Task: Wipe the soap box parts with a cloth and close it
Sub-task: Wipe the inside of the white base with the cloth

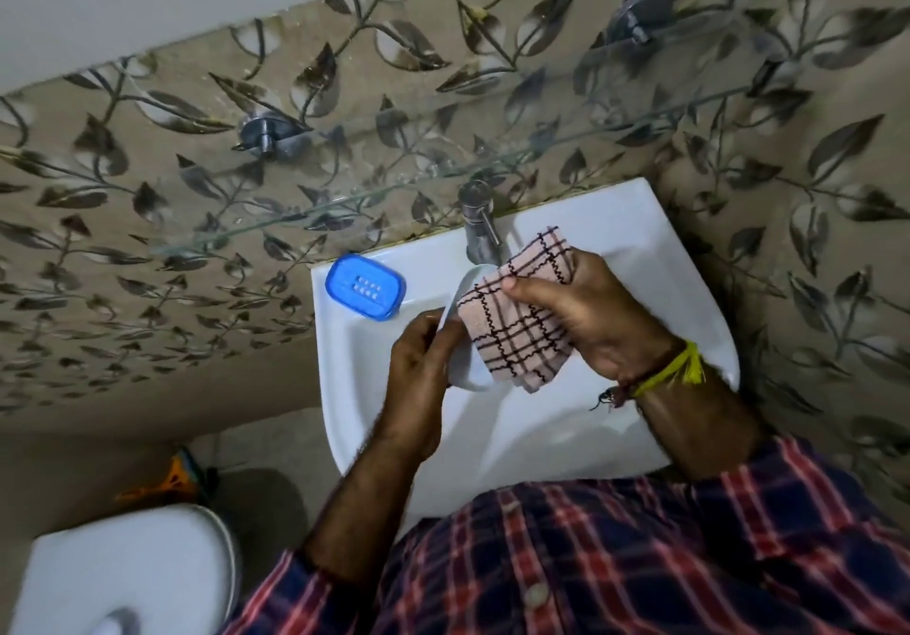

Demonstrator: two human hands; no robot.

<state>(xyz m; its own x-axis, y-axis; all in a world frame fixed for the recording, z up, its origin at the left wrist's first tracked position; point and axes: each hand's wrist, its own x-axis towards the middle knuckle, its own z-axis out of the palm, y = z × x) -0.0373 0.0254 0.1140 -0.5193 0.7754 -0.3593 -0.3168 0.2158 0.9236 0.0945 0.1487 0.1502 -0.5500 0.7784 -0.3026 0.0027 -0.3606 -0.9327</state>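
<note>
Hands meet over the white sink (pixel 655 260). The left hand (pixel 423 358) is closed around the edge of the white soap box part (pixel 468 373) and holds it up above the middle of the bowl. The right hand (pixel 586 309) grasps the checked cloth (pixel 517 334), with its thumb pressing the cloth onto the white part. The blue soap box part (pixel 365 286) lies apart, flat on the sink's back left corner, near the tap (pixel 480 228).

I think the wiping of the white part is going on now, and the blue part is not yet wiped. The white part could slip out of the left hand if the cloth pushes too hard, since only its edge is gripped. It would drop into the bowl. The blue part sits close to the sink's rim, so a bump from an arm could knock it off.
</note>
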